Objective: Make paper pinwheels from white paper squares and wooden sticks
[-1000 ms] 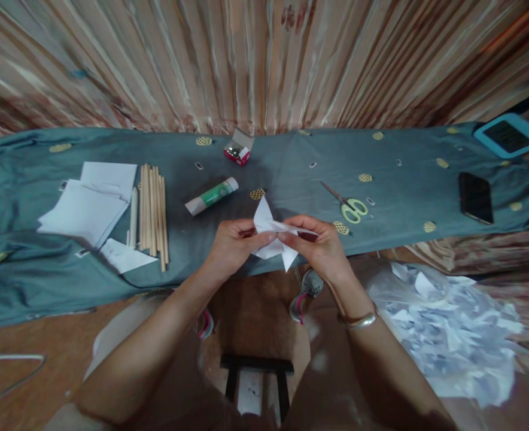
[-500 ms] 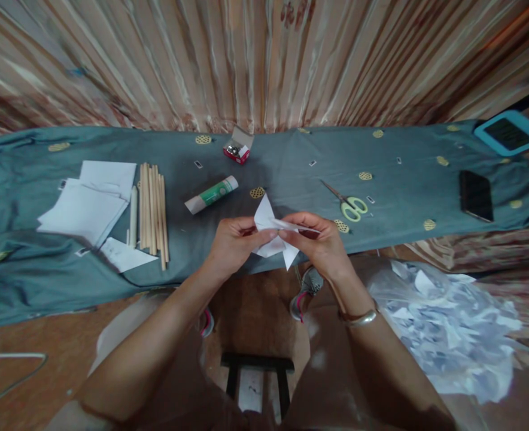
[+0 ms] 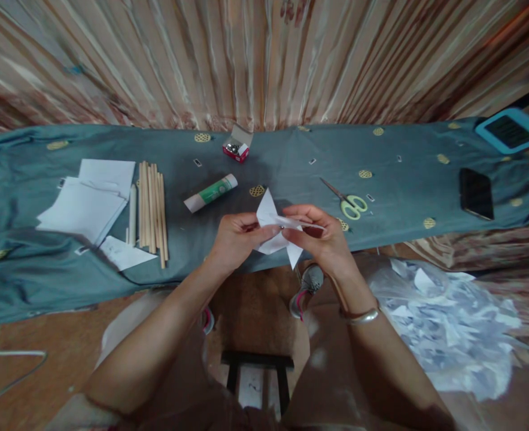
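Note:
A white paper pinwheel (image 3: 267,209) with pointed blades is held up between both hands over the table's front edge. My left hand (image 3: 237,239) is closed on its left side, the thumb pressed near the middle. On the other side my right hand (image 3: 321,236) pinches the pinwheel between thumb and fingers. A small dark dot, perhaps a pin head, shows at the centre by the thumb tips. Beyond the hands lie a green and white glue stick (image 3: 211,193) and a small open red box (image 3: 236,148) of shiny metal bits.
Scissors (image 3: 353,207) with light green handles, a dark phone (image 3: 476,194) and a blue-framed tablet (image 3: 512,130) lie to the right. Wooden sticks (image 3: 152,206) and white paper sheets (image 3: 85,206) are at left. A plastic bag (image 3: 448,329) of folded white paper stands at lower right.
The pinwheel has shifted slightly right and turned a little in my fingers. Both hands keep hold of it, and its centre dot now shows more clearly.

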`<state>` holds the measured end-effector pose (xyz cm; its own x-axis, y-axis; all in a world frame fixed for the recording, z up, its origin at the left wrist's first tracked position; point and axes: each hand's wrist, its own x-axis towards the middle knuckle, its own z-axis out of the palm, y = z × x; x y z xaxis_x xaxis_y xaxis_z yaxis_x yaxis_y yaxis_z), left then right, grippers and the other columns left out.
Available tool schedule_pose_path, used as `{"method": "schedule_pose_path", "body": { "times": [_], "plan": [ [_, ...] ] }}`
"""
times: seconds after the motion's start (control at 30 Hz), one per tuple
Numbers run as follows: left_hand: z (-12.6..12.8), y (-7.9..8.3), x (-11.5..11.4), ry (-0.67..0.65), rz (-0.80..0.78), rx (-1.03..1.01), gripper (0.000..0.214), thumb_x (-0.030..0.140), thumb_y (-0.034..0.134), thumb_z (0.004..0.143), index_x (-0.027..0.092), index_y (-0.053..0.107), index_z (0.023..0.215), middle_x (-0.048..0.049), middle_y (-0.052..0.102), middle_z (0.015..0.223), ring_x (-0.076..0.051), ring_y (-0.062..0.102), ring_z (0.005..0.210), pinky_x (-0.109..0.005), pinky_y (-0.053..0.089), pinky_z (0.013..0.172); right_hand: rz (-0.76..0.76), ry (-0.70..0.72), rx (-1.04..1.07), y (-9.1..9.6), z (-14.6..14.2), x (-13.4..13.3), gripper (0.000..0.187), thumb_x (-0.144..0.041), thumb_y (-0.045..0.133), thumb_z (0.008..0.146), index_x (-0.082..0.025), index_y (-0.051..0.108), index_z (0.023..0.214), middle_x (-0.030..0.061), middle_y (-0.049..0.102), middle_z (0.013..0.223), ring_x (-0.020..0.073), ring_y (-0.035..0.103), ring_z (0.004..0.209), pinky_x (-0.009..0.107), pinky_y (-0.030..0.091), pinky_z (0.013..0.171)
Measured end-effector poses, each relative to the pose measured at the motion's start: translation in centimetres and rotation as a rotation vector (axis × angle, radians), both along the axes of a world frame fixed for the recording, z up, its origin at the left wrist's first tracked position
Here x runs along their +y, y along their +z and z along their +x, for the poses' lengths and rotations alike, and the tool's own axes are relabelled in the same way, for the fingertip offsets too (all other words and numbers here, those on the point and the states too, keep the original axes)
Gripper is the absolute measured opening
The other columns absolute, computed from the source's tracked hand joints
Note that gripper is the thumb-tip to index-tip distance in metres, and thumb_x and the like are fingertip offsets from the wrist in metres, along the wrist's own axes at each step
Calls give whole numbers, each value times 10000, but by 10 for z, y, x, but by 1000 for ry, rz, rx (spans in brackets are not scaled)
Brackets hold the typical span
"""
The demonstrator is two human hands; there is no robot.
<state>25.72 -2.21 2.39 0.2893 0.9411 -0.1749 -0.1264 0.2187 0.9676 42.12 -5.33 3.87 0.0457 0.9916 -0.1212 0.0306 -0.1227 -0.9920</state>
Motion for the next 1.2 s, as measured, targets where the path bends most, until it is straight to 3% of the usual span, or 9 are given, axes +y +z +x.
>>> {"method": "schedule_pose_path", "body": {
  "times": [0.27,0.47,0.77,1.2],
  "plan": [
    [-2,-3,-1,-43,-23,12,252,333,824,601,144,766,757,-3,679,635,-103,541,536,-221,408,515,-2,-24,-35,0,0,-1,227,-346,744,701,-220,672,875,-7,691,771,126,609,642,236,447,519],
    [-3,-2,0,-55,-17,2,224,317,824,602,144,758,728,6,665,612,-95,532,527,-214,401,509,15,-14,-16,2,2,-1,205,-295,763,684,-222,684,859,-12,702,785,120,607,642,254,482,571],
    [-3,-1,0,-44,11,-1,223,329,818,597,140,747,692,0,664,606,-95,519,528,-213,397,509,57,17,-89,-5,4,0,232,-291,781,692,-229,700,900,13,732,891,174,664,829,323,515,742],
    [-3,-3,1,-53,54,52,235,356,787,622,134,727,671,11,622,570,-89,486,506,-208,362,483,65,12,-79,-4,3,2,216,-264,781,679,-216,691,869,-2,724,840,160,661,796,309,511,745]
  ]
}}
